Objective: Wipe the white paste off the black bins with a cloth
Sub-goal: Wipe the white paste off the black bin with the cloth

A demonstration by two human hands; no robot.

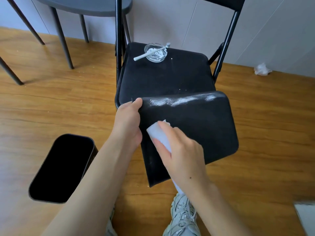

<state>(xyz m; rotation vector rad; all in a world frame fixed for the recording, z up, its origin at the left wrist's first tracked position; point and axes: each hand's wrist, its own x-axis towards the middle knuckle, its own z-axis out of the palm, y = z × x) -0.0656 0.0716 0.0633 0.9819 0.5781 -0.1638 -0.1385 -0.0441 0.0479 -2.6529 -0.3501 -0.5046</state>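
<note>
Two black bins show: one (196, 126) tipped on its side against the chair, smeared with white paste, and one (63, 167) standing upright on the floor. Two hands are in view, the left (128, 123) and the right (184, 150). There is one white cloth (159, 136), one folding chair (163, 77), one glass dish (156, 52) and one toothbrush (150, 52) lying across it. One crumpled white wad (261, 69) lies by the wall. Two pale shoes (183, 217) show at the bottom edge, and one dark table (85, 5) stands behind.
</note>
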